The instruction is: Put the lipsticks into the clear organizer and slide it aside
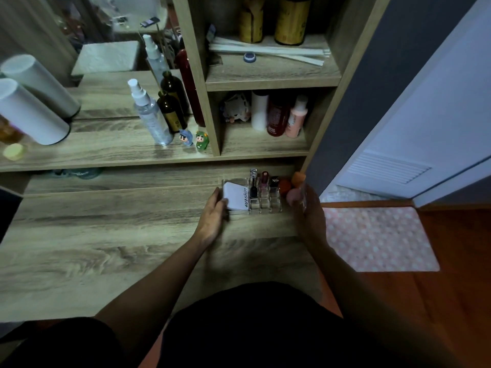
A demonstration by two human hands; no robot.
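The clear organizer stands on the wooden desk near its far right corner. Three lipsticks stand upright in its slots: a silver-capped one, a dark pink one and a black one. A white "4U2skin" packet fills its left section, and orange and pink sponges sit in its right section. My left hand grips the organizer's left end. My right hand is closed around its right end.
Spray bottle, brown bottles and two small figurines stand on the raised shelf behind. Cubbies hold bottles. A white cylinder lies far left. A pink dotted mat lies on the floor beside the desk's right edge.
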